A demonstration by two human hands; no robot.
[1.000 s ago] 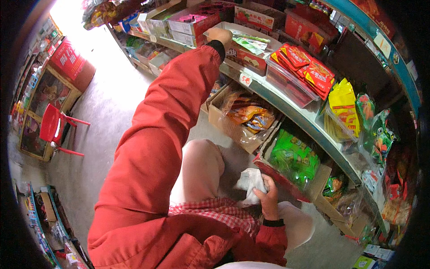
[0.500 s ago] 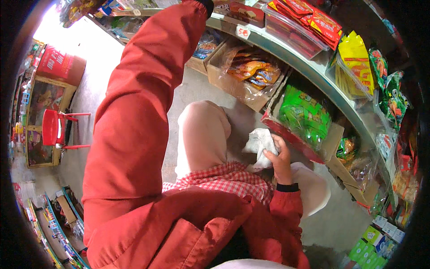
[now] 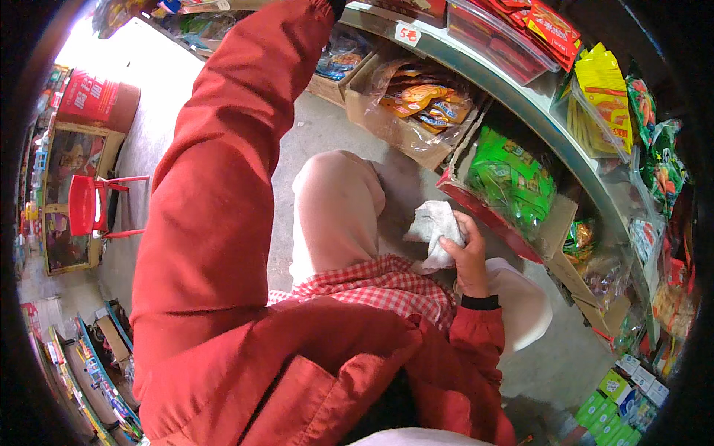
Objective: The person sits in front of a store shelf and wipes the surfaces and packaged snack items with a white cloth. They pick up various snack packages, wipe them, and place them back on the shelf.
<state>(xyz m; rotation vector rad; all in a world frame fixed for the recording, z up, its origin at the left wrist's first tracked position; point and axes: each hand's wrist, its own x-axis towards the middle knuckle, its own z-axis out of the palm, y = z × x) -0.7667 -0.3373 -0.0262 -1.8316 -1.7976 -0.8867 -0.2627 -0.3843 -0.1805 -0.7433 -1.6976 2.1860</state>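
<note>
A crumpled white cloth (image 3: 433,227) hangs in my right hand (image 3: 470,256), its fingers and thumb closed round one side. This hand is held over my bent right leg, beside the red-rimmed box of green packets (image 3: 513,175). My left arm (image 3: 216,223), in a red sleeve, stretches far up toward the shelf at the top edge. Past its dark cuff (image 3: 336,7) my left hand is cut off by the frame, so what it touches cannot be seen.
Ahead and to the right curves a shelf edge (image 3: 513,89) with red and yellow packets (image 3: 604,97) on it. Under it stands an open carton (image 3: 424,149) of orange packets. A red stool (image 3: 89,206) is at the left; small green boxes (image 3: 604,416) sit lower right.
The view has shifted slightly. My right hand and the cloth appear a little higher and farther right. My left arm stays stretched toward the shelf.
</note>
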